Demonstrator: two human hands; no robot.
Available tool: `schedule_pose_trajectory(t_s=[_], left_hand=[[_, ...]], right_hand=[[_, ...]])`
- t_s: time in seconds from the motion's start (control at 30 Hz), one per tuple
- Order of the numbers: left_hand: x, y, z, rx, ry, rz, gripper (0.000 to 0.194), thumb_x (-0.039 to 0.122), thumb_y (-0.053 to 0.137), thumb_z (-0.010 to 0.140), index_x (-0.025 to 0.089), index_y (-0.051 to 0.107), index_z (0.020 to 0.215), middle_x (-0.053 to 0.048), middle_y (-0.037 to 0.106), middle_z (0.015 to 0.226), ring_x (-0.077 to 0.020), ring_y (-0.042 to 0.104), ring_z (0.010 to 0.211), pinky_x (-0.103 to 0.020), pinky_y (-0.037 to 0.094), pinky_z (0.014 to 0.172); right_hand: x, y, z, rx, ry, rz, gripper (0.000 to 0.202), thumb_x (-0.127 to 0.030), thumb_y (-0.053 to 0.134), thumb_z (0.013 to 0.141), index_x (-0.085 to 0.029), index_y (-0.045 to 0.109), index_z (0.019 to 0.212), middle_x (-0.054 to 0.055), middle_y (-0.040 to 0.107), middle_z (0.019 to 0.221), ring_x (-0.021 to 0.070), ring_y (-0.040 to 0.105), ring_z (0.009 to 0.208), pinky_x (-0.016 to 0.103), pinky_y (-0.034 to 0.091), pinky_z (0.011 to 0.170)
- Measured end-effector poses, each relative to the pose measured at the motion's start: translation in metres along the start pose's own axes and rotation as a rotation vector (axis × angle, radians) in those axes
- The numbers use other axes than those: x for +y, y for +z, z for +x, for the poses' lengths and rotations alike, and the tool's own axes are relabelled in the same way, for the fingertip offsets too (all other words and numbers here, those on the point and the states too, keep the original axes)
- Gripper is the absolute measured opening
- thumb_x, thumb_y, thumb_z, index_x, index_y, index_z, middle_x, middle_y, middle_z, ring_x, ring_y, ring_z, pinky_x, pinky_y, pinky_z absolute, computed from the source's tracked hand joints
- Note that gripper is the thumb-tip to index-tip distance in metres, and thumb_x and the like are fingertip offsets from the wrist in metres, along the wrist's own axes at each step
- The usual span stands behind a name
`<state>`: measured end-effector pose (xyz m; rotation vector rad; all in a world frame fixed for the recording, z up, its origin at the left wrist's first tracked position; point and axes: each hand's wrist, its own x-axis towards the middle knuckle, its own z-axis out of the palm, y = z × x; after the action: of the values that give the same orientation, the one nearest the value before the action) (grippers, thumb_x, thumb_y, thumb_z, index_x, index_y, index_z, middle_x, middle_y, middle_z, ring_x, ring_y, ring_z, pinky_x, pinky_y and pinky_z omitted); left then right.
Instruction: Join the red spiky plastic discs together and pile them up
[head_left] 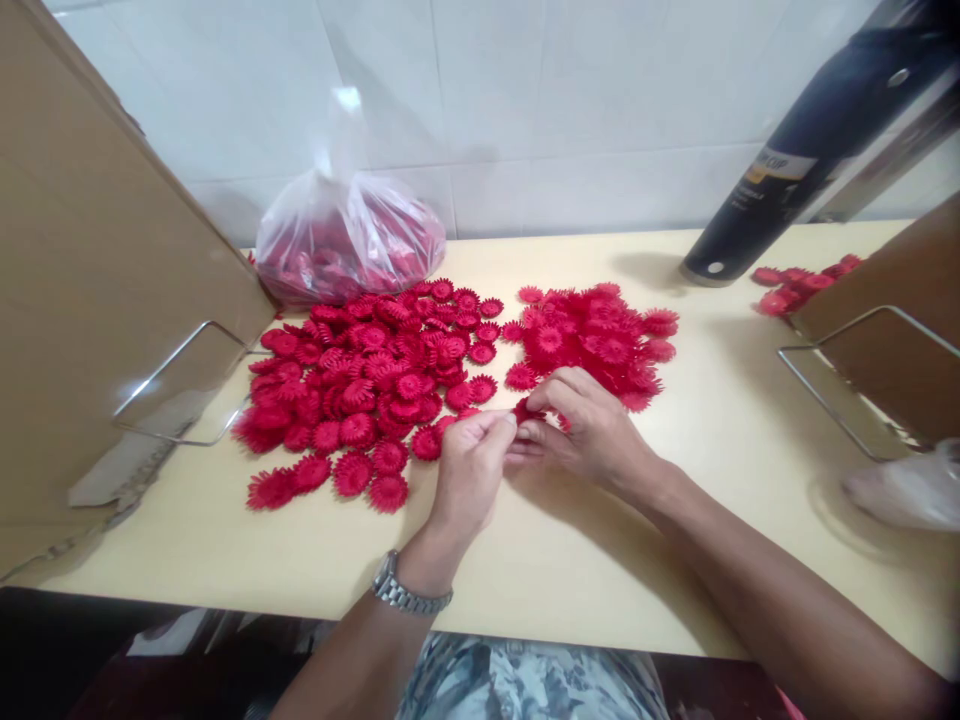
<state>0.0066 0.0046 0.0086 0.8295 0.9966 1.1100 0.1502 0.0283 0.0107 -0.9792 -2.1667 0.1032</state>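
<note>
Between the fingertips of both hands is a small red flower-shaped rosette [525,409], partly covered by the fingers. My left hand [474,460], with a metal watch on the wrist, pinches its near left side. Closed on the right side of the same rosette is my right hand [589,425]. To the left lies a large heap of thick red rosettes [367,365], with a few spread at its front. Just beyond my right hand is a smaller pile of red petalled pieces [592,335], looser and flatter in look.
A tied clear plastic bag [349,235] of red pieces rests against the tiled wall. A dark bottle [787,150] stands at the back right, near more red pieces [802,283]. Brown boards with wire handles [214,435] flank the pale table [300,560]; a crumpled plastic bag [911,490] lies right.
</note>
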Motion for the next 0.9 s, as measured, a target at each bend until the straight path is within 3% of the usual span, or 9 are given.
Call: schedule_pose_trajectory(t_s=[0.1, 0.33, 0.5, 0.7, 0.8, 0.9], left_hand=[[0.000, 0.000, -0.002, -0.004, 0.019, 0.019, 0.017, 0.027, 0.059, 0.073, 0.014, 0.059, 0.062, 0.000, 0.063, 0.057, -0.0152, 0.065, 0.060, -0.027, 0.055, 0.061], [-0.005, -0.004, -0.002, 0.012, 0.071, 0.042, 0.018, 0.028, 0.059, 0.075, 0.016, 0.058, 0.063, 0.003, 0.058, 0.057, -0.0139, 0.063, 0.056, -0.025, 0.053, 0.058], [-0.008, -0.002, 0.002, 0.054, 0.026, 0.047, 0.017, 0.028, 0.058, 0.075, 0.016, 0.055, 0.063, 0.005, 0.052, 0.050, -0.0121, 0.060, 0.047, -0.023, 0.051, 0.050], [-0.004, 0.000, 0.002, 0.112, 0.028, 0.010, 0.024, 0.033, 0.062, 0.071, 0.016, 0.049, 0.059, 0.004, 0.053, 0.048, -0.0140, 0.063, 0.049, -0.020, 0.047, 0.047], [-0.002, -0.004, 0.000, 0.147, 0.037, 0.030, 0.024, 0.036, 0.061, 0.072, 0.016, 0.052, 0.062, 0.003, 0.054, 0.046, -0.0152, 0.065, 0.050, -0.018, 0.044, 0.044], [-0.003, -0.006, 0.001, 0.150, 0.054, 0.061, 0.023, 0.035, 0.059, 0.074, 0.016, 0.052, 0.062, 0.004, 0.053, 0.045, -0.0144, 0.065, 0.051, -0.017, 0.044, 0.045]], right_hand=[[0.000, 0.003, -0.002, -0.021, 0.071, 0.121, 0.009, -0.022, 0.058, 0.084, -0.018, 0.052, 0.078, 0.004, 0.055, 0.072, 0.0151, 0.050, 0.067, 0.026, 0.041, 0.056], [-0.001, 0.004, -0.002, 0.031, 0.020, 0.112, 0.015, -0.013, 0.046, 0.087, -0.019, 0.050, 0.074, 0.004, 0.055, 0.067, 0.0152, 0.049, 0.063, 0.027, 0.039, 0.055], [0.001, 0.004, -0.003, 0.087, 0.165, 0.157, 0.014, -0.013, 0.049, 0.084, -0.019, 0.049, 0.072, 0.001, 0.053, 0.063, 0.0126, 0.048, 0.057, 0.024, 0.038, 0.051], [0.009, 0.001, -0.003, 0.221, 0.218, -0.054, 0.017, -0.010, 0.046, 0.081, -0.021, 0.043, 0.068, 0.000, 0.047, 0.059, 0.0123, 0.042, 0.052, 0.025, 0.033, 0.047], [0.021, -0.009, -0.005, 0.205, 0.278, -0.138, 0.016, -0.012, 0.048, 0.081, -0.021, 0.046, 0.068, 0.001, 0.052, 0.062, 0.0136, 0.046, 0.054, 0.027, 0.035, 0.049], [0.032, -0.022, -0.006, 0.178, 0.266, -0.365, 0.011, -0.014, 0.051, 0.081, -0.020, 0.055, 0.073, 0.006, 0.058, 0.072, 0.0201, 0.053, 0.068, 0.033, 0.038, 0.060]])
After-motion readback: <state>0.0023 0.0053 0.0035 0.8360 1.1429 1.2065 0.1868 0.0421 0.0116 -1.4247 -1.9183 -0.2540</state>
